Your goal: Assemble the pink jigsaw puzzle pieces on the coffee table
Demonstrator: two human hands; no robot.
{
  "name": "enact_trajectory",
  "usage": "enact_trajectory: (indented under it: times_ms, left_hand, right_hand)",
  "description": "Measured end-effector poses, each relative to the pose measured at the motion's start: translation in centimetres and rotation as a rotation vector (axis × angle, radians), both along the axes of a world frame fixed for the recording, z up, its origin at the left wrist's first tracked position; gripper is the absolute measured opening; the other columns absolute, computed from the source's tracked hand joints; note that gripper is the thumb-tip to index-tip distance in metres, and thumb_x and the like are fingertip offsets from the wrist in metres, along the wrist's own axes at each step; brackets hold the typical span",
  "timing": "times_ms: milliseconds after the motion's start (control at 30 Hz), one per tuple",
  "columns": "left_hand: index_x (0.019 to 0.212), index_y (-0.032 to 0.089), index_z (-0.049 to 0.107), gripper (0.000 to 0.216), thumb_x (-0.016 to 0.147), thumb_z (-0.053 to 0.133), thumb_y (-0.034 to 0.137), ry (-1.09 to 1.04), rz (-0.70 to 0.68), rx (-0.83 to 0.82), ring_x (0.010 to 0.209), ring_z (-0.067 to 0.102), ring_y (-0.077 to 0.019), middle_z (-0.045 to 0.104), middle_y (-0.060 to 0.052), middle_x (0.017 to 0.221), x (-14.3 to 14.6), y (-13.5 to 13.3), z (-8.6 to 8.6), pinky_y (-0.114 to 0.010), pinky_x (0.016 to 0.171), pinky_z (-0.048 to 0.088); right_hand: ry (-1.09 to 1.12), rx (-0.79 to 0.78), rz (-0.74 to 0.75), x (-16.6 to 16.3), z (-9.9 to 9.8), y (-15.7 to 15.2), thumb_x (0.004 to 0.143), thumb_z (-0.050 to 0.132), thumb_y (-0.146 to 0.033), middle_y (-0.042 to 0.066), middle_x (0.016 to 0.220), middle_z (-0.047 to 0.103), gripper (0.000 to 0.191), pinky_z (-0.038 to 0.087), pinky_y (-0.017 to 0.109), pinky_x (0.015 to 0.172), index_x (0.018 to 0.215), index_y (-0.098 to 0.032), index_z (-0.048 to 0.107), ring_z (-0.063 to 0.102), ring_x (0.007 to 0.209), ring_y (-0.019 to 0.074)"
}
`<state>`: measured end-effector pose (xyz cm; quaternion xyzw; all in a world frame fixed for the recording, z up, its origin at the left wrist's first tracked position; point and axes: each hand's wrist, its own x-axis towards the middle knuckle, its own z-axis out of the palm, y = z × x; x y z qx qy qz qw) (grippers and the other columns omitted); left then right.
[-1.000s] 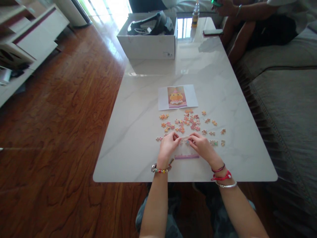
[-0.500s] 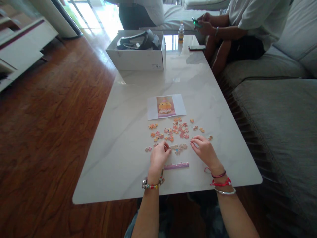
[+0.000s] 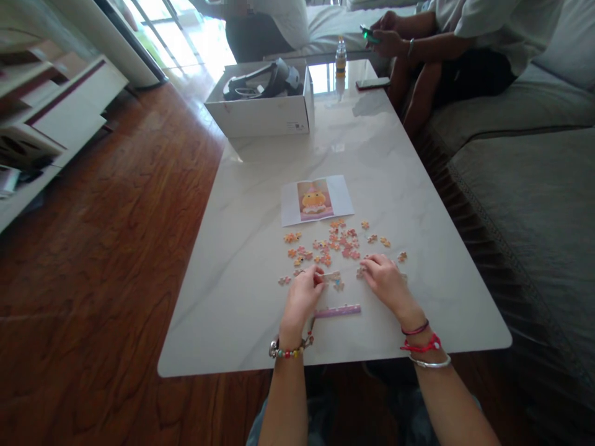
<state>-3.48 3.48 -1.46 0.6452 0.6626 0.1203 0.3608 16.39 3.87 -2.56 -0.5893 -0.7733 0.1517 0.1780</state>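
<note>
My left hand (image 3: 303, 296) is closed in a pinch on a pale jigsaw piece (image 3: 330, 275), seen edge-on at the fingertips. Just right of it lie a few pale pieces (image 3: 339, 285), one with a blue patch. My right hand (image 3: 387, 284) has its fingers curled down over pale jigsaw pieces (image 3: 359, 272) on the table; its fingertips are partly hidden. Between the wrists rests a joined purple strip of puzzle (image 3: 338, 311). Loose orange and pink jigsaw pieces (image 3: 344, 240) are spread beyond both hands.
A creased sheet with a printed picture (image 3: 341, 195) lies behind the pieces on the white marbled table (image 3: 223, 297). Farther back stand an open white box (image 3: 264, 119) holding a headset-like device, a bottle (image 3: 341, 62) and a phone (image 3: 372, 83). Two people sit around the far end.
Pale pieces from the cluster between my hands now lie to the right, by my right hand. My left hand keeps its pinch. The view has shifted slightly.
</note>
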Motion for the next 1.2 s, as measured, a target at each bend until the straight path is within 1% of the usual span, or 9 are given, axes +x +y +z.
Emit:
enact_trajectory:
  times_ms: [100,200,467,633,700,800,933,1067,1200]
  left_hand:
    - [0.089,0.020,0.056,0.025,0.071,0.044,0.007,0.000,0.026,0.037,0.069,0.055,-0.0102,0.062,0.000,0.077,-0.5,0.0,0.3,-0.022,0.065,0.040]
    - [0.090,0.019,0.057,0.026,0.072,0.043,0.007,0.030,0.049,0.069,0.071,0.056,-0.0108,0.061,-0.002,0.082,-1.1,-0.1,0.4,-0.023,0.067,0.042]
    - [0.084,0.018,0.057,0.021,0.071,0.045,0.007,0.077,0.018,0.100,0.074,0.056,-0.0121,0.060,-0.003,0.082,-1.7,-0.2,-0.2,-0.024,0.070,0.043]
    - [0.082,0.017,0.057,0.018,0.071,0.046,0.008,0.068,0.002,0.116,0.074,0.055,-0.0118,0.059,-0.003,0.083,-1.9,-0.3,-0.3,-0.024,0.069,0.042]
    - [0.082,0.017,0.057,0.019,0.071,0.046,0.007,0.072,0.004,0.119,0.074,0.055,-0.0118,0.059,-0.003,0.084,-2.1,-0.3,-0.3,-0.023,0.069,0.042]
    - [0.083,0.018,0.057,0.019,0.071,0.046,0.007,0.081,0.014,0.116,0.074,0.055,-0.0117,0.060,-0.003,0.085,-2.3,-0.3,-0.3,-0.023,0.069,0.042]
    - [0.084,0.018,0.057,0.019,0.073,0.045,0.008,0.081,0.017,0.127,0.075,0.055,-0.0118,0.060,-0.003,0.086,-2.0,-0.3,0.0,-0.023,0.069,0.042]
    - [0.085,0.019,0.057,0.020,0.073,0.045,0.008,0.082,-0.003,0.159,0.076,0.055,-0.0122,0.060,-0.003,0.087,-1.2,-0.2,0.2,-0.024,0.071,0.041]
    - [0.086,0.019,0.057,0.020,0.073,0.046,0.009,0.083,-0.040,0.179,0.075,0.055,-0.0123,0.059,-0.003,0.088,-0.3,0.1,0.1,-0.024,0.068,0.041]
  right_hand:
    - [0.075,0.024,0.090,-1.4,0.2,-0.1,0.078,0.051,-0.017,0.009,0.098,0.057,0.021,0.041,0.037,0.082,0.098,-0.019,0.058,0.050,0.094,0.0213]
    - [0.065,0.005,0.185,-2.9,0.2,-0.2,0.075,0.057,-0.019,0.009,0.101,0.056,0.025,0.040,0.040,0.083,0.100,-0.020,0.057,0.049,0.098,0.0229]
    - [0.000,-0.020,0.215,-2.7,-0.1,-0.1,0.067,0.067,-0.024,0.010,0.103,0.055,0.037,0.040,0.043,0.083,0.102,-0.021,0.057,0.047,0.102,0.0259]
    - [-0.010,-0.020,0.237,-2.8,-0.1,0.1,0.066,0.068,-0.023,0.009,0.103,0.056,0.036,0.039,0.042,0.083,0.101,-0.021,0.058,0.048,0.101,0.0254]
    - [0.007,0.005,0.219,-2.3,-0.3,0.3,0.068,0.066,-0.024,0.009,0.104,0.056,0.035,0.039,0.042,0.083,0.102,-0.021,0.058,0.048,0.101,0.0251]
    - [0.024,0.058,0.117,-0.5,-0.7,0.8,0.073,0.060,-0.025,0.009,0.103,0.056,0.031,0.040,0.041,0.081,0.103,-0.021,0.058,0.049,0.099,0.0248]
    - [-0.012,0.084,-0.021,2.4,-1.4,1.3,0.075,0.056,-0.024,0.009,0.096,0.058,0.020,0.040,0.041,0.079,0.094,-0.020,0.062,0.050,0.094,0.0250]
    - [-0.004,0.053,-0.030,4.0,-1.8,1.3,0.074,0.054,-0.021,0.007,0.088,0.059,0.011,0.041,0.038,0.078,0.081,-0.020,0.063,0.052,0.088,0.0222]
    - [0.024,0.098,-0.089,5.1,-1.8,1.4,0.075,0.053,-0.021,0.007,0.089,0.058,0.012,0.042,0.037,0.075,0.083,-0.020,0.061,0.053,0.086,0.0216]
